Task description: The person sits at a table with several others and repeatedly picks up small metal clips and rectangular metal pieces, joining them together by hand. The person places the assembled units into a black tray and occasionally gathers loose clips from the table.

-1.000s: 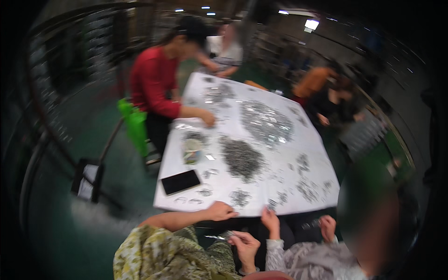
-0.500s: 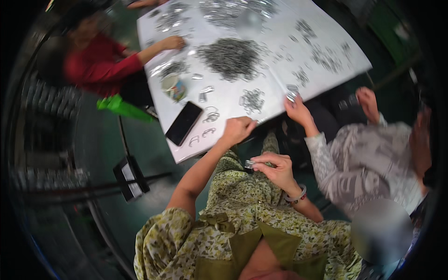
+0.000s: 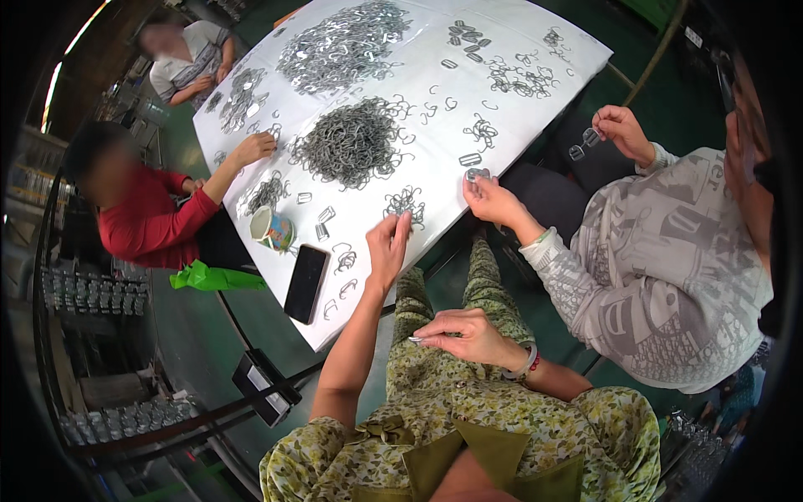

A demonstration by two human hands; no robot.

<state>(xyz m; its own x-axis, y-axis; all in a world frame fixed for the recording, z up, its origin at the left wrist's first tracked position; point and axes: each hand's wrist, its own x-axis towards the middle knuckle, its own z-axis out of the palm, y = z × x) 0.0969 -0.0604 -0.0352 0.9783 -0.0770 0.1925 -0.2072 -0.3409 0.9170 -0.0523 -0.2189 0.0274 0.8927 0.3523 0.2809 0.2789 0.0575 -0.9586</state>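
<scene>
Picking step, seemingly: left hand (image 3: 387,244) reaches, fingers loosely spread and empty, to the small clip cluster (image 3: 406,203) on the table (image 3: 535,79), right hand (image 3: 462,335) pinches a clip (image 3: 416,340) over the lap; next calls for pinching one clip free.

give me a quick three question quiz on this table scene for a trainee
1. True or false: the person's left hand reaches onto the white table beside a small cluster of bent grey wire clips.
2. What flat black thing lies near the table's front edge?
3. The right hand is: A) on the table B) over the lap, pinching a small metal piece C) holding the cup

Key: 1 true; 2 a black phone; 3 B
</scene>
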